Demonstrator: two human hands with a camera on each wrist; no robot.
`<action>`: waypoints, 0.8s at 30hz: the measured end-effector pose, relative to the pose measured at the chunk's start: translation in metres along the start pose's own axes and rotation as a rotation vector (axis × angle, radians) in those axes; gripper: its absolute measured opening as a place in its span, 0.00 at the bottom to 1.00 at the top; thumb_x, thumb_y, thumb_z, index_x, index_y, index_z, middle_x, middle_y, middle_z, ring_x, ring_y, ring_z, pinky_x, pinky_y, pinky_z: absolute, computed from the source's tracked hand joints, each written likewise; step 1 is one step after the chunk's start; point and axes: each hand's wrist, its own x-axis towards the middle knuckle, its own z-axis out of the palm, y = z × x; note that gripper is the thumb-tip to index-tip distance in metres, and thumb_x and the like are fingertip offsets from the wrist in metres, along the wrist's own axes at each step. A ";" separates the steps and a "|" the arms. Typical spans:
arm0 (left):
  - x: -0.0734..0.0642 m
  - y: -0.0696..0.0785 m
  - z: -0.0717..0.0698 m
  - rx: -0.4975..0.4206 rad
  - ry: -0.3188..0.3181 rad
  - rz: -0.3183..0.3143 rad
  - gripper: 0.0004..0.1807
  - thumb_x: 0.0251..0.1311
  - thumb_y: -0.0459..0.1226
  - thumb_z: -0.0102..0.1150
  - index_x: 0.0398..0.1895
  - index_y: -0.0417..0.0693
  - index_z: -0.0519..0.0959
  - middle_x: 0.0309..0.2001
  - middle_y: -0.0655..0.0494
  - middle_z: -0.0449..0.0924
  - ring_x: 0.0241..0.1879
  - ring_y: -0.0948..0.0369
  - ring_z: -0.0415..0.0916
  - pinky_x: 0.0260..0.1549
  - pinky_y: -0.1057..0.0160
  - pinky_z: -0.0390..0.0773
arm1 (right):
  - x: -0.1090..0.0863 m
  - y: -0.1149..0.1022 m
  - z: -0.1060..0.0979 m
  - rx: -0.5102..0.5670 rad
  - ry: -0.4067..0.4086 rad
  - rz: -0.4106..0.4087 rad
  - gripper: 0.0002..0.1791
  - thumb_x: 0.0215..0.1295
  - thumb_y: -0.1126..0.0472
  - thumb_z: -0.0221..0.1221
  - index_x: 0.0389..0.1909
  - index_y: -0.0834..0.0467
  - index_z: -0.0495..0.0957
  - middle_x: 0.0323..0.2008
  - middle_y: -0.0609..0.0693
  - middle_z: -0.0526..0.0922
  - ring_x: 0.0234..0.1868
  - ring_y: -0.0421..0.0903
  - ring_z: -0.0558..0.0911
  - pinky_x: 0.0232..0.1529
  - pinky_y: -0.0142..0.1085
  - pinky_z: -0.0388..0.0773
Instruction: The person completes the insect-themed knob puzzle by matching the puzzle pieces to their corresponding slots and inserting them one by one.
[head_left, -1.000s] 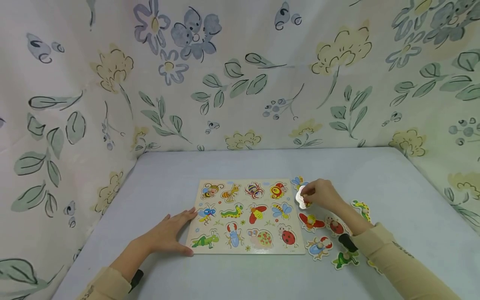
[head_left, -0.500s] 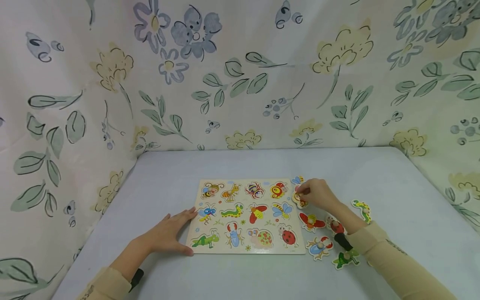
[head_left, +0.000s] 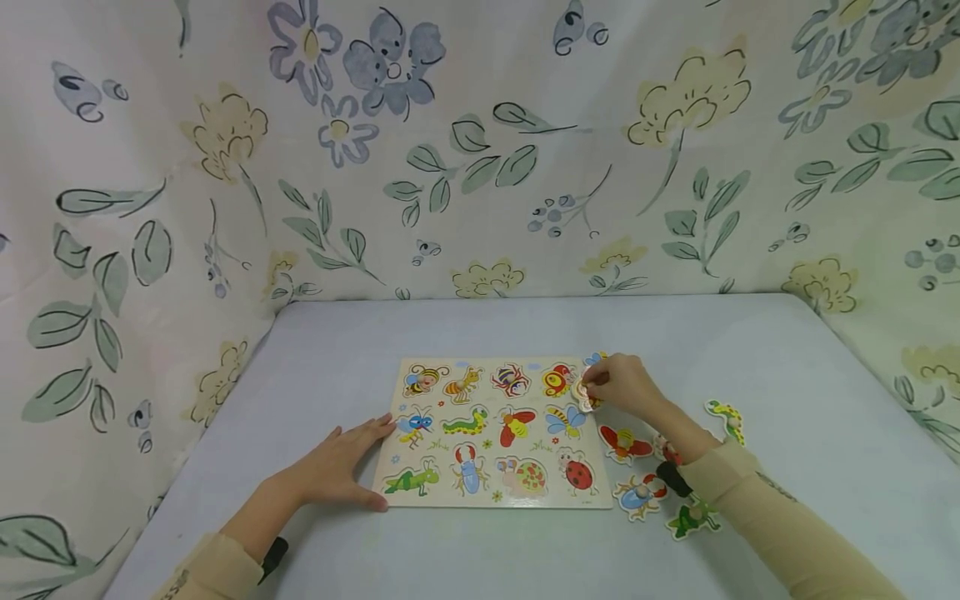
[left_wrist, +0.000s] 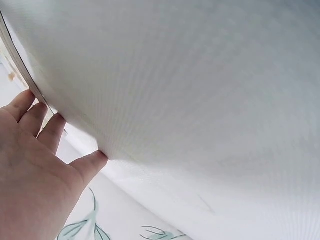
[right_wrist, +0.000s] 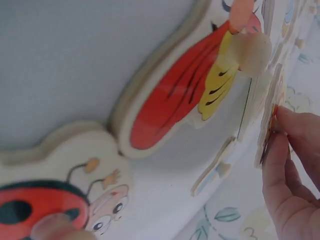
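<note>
A wooden insect puzzle board point(head_left: 540, 502) lies flat on the table. My left hand point(head_left: 333, 471) rests against its left edge with fingers extended; in the left wrist view the fingertips of that hand point(left_wrist: 40, 165) touch the board's edge point(left_wrist: 20, 65). Near the board's upper right edge, my right hand point(head_left: 626, 383) pinches a puzzle piece point(head_left: 583, 398) between thumb and fingers. From the right wrist, this piece point(right_wrist: 270, 120) appears edge-on and tilted. Fingers cover much of its picture, so which insect it shows cannot be told.
Right of the board lie a red-winged piece point(head_left: 624, 444), a stag beetle piece point(head_left: 639, 497), a grasshopper piece point(head_left: 692, 520), a caterpillar piece point(head_left: 726, 419) and a ladybug piece point(right_wrist: 40, 210). A blue-winged piece point(head_left: 595, 358) sits beside the upper right corner. Floral cloth point(head_left: 480, 217) hangs behind.
My right hand has moved left with the puzzle piece, from beside the board to over its right edge; the piece has turned, losing its bright glare. My left hand has stayed still.
</note>
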 end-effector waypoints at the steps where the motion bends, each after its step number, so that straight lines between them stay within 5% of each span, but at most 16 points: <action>1: 0.000 0.000 0.000 -0.001 -0.001 -0.002 0.61 0.40 0.66 0.69 0.73 0.41 0.59 0.75 0.46 0.53 0.71 0.42 0.53 0.63 0.27 0.48 | 0.001 0.000 0.000 0.006 -0.002 0.000 0.03 0.57 0.72 0.64 0.32 0.67 0.84 0.30 0.55 0.84 0.29 0.45 0.79 0.29 0.36 0.80; 24: 0.001 -0.001 0.000 -0.008 -0.011 -0.021 0.62 0.40 0.66 0.69 0.74 0.42 0.58 0.75 0.46 0.52 0.72 0.42 0.51 0.63 0.28 0.47 | 0.017 -0.011 0.009 0.013 -0.046 0.029 0.04 0.60 0.69 0.64 0.34 0.67 0.83 0.31 0.54 0.84 0.32 0.46 0.79 0.33 0.37 0.79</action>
